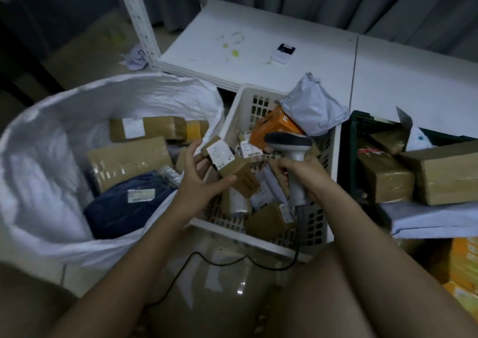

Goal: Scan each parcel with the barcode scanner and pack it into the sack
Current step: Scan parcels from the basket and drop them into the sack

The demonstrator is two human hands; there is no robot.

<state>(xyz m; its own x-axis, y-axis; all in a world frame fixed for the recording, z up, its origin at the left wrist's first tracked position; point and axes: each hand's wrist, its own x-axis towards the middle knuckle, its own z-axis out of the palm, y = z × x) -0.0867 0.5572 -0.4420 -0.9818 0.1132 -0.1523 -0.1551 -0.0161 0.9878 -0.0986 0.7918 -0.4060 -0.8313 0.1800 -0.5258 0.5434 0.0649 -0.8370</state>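
Two hands are working at frame centre: your left hand (201, 179) is pinching the small parcel (227, 160), label up, while your right hand (300, 174) is gripping the scanner (289, 143), its head just right of the label; the sack (51, 141) is gaping at left.

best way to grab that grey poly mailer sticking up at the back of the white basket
Probably from above, fingers round the bunched upper end of the grey poly mailer. It leans against the orange box and stands proud of the white basket, so its top is free, while parcels crowd its lower part. The left hand holds a small parcel, the right hand the barcode scanner.
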